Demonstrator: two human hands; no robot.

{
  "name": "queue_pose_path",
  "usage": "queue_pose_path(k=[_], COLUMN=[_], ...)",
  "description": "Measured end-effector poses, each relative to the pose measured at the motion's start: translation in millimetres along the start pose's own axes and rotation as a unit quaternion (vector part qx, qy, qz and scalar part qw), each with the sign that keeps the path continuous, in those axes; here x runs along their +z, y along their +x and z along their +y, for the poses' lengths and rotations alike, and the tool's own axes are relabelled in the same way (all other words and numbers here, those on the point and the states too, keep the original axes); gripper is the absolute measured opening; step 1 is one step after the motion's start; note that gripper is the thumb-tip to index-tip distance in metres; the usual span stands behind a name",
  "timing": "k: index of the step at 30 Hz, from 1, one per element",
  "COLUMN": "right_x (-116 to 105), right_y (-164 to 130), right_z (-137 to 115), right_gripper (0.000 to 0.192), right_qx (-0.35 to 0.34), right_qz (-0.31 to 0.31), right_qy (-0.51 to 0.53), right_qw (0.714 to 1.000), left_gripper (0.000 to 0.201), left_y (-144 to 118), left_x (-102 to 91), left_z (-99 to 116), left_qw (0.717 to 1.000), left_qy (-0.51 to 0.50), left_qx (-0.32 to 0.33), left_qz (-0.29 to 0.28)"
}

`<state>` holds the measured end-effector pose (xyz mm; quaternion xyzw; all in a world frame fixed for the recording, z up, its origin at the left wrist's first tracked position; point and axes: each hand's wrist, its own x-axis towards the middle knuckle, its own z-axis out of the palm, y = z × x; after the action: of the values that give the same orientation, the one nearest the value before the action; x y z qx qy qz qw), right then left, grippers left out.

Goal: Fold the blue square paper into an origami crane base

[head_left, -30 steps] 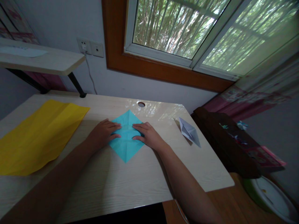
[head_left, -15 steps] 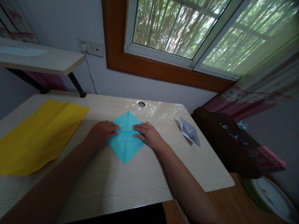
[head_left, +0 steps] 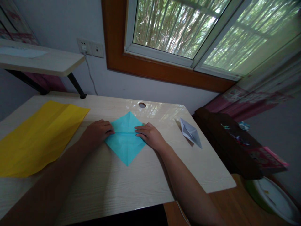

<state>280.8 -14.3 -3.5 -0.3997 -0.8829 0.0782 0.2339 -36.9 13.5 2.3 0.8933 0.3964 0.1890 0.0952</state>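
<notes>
A light blue sheet of origami paper [head_left: 127, 147] lies on the desk, turned like a diamond, with crease lines across its middle. My left hand [head_left: 100, 131] is at its left corner, thumb and fingers closed on the edge. On the right side, my right hand [head_left: 149, 135] has its fingers together on the paper, fingertips and thumb resting on top; it covers the right corner. The top and bottom corners of the sheet are in plain sight.
A large yellow sheet [head_left: 44, 138] lies left of my left arm. To the right stands a folded white paper piece [head_left: 191, 133]. Behind are a raised shelf [head_left: 63, 64] and a cable hole [head_left: 142, 105]. The desk [head_left: 131, 191] ends at the right, beside a dark cabinet [head_left: 225, 141].
My left hand has slid left, from on top of the blue paper to its left corner. My right hand stays nearly in place, its thumb now closer to the fingers.
</notes>
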Motion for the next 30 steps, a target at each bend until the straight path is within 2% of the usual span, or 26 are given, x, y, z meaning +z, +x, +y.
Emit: queue_pose_path(k=[3, 9, 13, 17, 22, 30], right_x=[-1.9, -2.3, -4.3, -11.7, -21.5, -24.5], right_y=[-0.4, -1.5, -5.4, -10.0, -13.4, -16.3], right_z=[0.4, 2.9, 10.0, 18.9, 26.7, 33.1], right_gripper=[0.024, 0.023, 0.022, 0.018, 0.015, 0.018], right_qx=[-0.004, -0.001, 0.011, 0.015, 0.023, 0.034], right_qz=[0.0, 0.002, 0.006, 0.006, 0.003, 0.004], right_qy=[0.001, 0.011, 0.016, 0.03, 0.034, 0.021], right_qw=[1.0, 1.0, 1.0, 0.999, 0.999, 0.999], left_gripper=[0.024, 0.04, 0.033, 0.026, 0.027, 0.021], left_y=[-2.9, -5.0, -5.3, -5.5, -6.5, -8.7], left_x=[-2.3, 7.2, 8.6, 1.4, -4.7, -2.9], left_z=[-7.7, -16.7, -25.0, -30.6, -32.8, -40.5], left_qw=[1.0, 1.0, 0.999, 0.999, 0.998, 0.999], left_qy=[0.008, -0.02, -0.031, -0.041, -0.05, -0.038], left_qx=[-0.001, 0.016, 0.019, 0.023, 0.018, -0.002], left_qz=[-0.019, 0.002, -0.004, -0.023, -0.026, -0.031])
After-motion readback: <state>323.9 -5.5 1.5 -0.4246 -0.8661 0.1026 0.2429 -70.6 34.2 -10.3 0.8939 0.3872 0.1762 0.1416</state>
